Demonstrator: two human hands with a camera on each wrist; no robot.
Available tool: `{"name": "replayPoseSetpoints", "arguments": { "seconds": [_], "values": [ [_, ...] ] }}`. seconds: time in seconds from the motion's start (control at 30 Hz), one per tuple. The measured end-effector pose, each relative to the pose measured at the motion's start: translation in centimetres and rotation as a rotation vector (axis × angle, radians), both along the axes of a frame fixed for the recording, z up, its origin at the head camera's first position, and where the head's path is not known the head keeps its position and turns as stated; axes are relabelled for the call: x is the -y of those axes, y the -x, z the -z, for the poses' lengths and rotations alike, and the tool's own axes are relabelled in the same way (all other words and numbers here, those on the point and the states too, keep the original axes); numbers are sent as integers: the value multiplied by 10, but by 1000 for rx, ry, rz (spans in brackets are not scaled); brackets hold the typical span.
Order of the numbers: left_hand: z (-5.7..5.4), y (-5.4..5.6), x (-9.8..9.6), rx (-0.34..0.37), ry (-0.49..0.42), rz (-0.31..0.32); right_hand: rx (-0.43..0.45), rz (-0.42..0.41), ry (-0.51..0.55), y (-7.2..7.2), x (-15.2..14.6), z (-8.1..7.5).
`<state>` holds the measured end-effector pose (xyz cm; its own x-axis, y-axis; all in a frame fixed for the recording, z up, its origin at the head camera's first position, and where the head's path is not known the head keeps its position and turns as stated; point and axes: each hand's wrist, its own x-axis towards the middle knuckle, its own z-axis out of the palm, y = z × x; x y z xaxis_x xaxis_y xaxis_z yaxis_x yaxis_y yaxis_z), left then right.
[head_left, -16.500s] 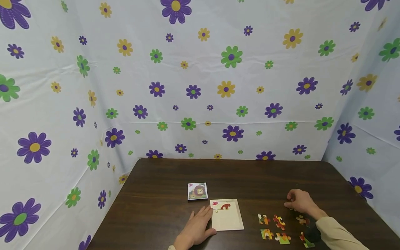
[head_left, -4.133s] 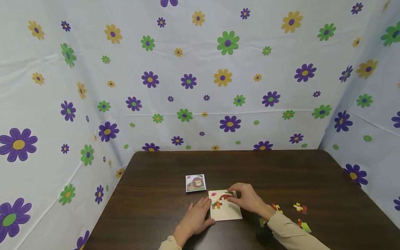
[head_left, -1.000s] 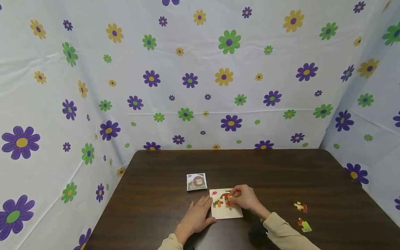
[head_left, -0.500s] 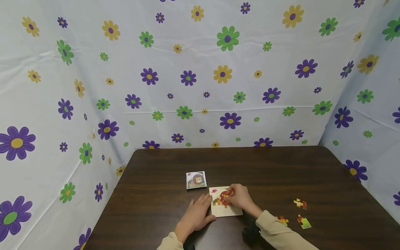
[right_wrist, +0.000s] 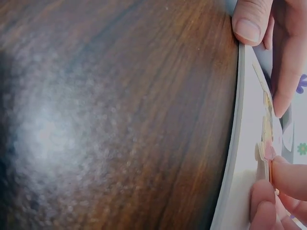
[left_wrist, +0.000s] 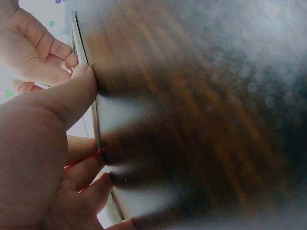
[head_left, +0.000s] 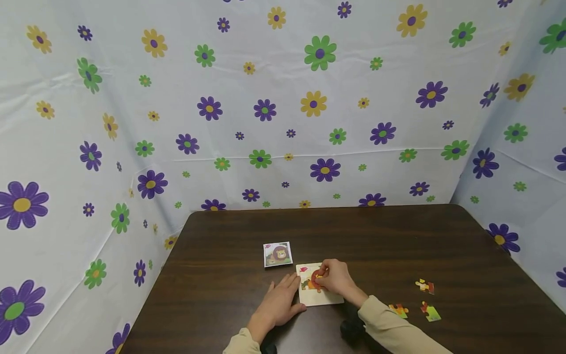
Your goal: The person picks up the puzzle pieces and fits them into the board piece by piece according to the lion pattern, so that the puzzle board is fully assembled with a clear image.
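A pale wooden puzzle board [head_left: 320,299] lies in the middle of the table, with joined lion pieces [head_left: 306,283] across its upper left part. My left hand [head_left: 278,301] lies with straight fingers along the board's left edge, thumb near its lower corner. Over the board, my right hand [head_left: 338,279] pinches a puzzle piece [right_wrist: 264,160] between thumb and fingers, right at the assembled pieces. Most of that piece is hidden by the fingers in the head view. The right wrist view shows it tilted close over the board.
A small lion picture card [head_left: 277,254] lies just beyond the board to the left. Three loose pieces lie right of the board: one [head_left: 425,286] farther back, a green-edged one [head_left: 430,311], and another [head_left: 399,309] beside the right sleeve. A flowered cloth [head_left: 265,73] surrounds the table.
Since the oldest frame, several pieces have gone from the right side onto the board. Within the last second, my right hand brought its piece slightly left against the lion's mane. My left hand stays put.
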<state>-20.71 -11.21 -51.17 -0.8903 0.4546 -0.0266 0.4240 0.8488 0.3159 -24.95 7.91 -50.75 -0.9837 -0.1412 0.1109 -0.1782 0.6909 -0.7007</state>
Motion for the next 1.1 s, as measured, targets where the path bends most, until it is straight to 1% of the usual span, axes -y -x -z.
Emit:
{"name": "replayPoseSetpoints", "arguments": {
  "seconds": [0.4,0.67,0.9,1.1],
  "values": [
    [-2,-1,0,12,-10,-11,28,14,-2,-3,2,0],
    [-3,-1,0,18,-11,-11,67,15,4,0,2,0],
    [-3,-1,0,19,-19,-9,34,1,-9,3,0,-1],
    [-2,-1,0,17,-21,-8,41,-14,-17,4,0,-1]
  ]
}}
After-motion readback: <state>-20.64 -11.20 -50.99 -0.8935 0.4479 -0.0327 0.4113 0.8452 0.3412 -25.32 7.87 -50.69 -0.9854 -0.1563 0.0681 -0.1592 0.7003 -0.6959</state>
